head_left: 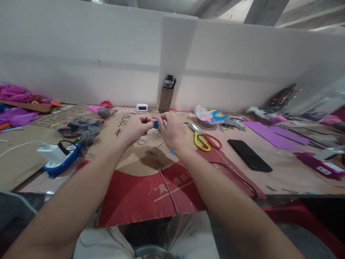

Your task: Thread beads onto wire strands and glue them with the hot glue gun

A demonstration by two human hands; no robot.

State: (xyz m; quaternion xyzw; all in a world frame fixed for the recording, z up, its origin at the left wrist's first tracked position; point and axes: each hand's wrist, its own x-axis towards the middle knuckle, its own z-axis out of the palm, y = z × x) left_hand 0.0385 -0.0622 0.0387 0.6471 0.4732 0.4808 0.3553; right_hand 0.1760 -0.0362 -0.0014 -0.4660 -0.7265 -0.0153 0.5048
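My left hand [137, 126] and my right hand [172, 130] meet above the middle of the table, fingertips pinched together. Between them sits a small blue piece [156, 124], held by both hands. The hands hover over a brown and red cardboard sheet [151, 187] that lies on the table and hangs over its front edge. A thin grey cord [167, 187] runs from below the hands toward me.
Yellow and orange scissors [205, 140] and a black phone [249, 155] lie right of my hands. A blue glue gun [63, 158] and grey felt scraps [83, 127] are to the left. A bottle [167, 93] and small clock [142, 107] stand by the back wall. Purple sheets [269, 133] lie far right.
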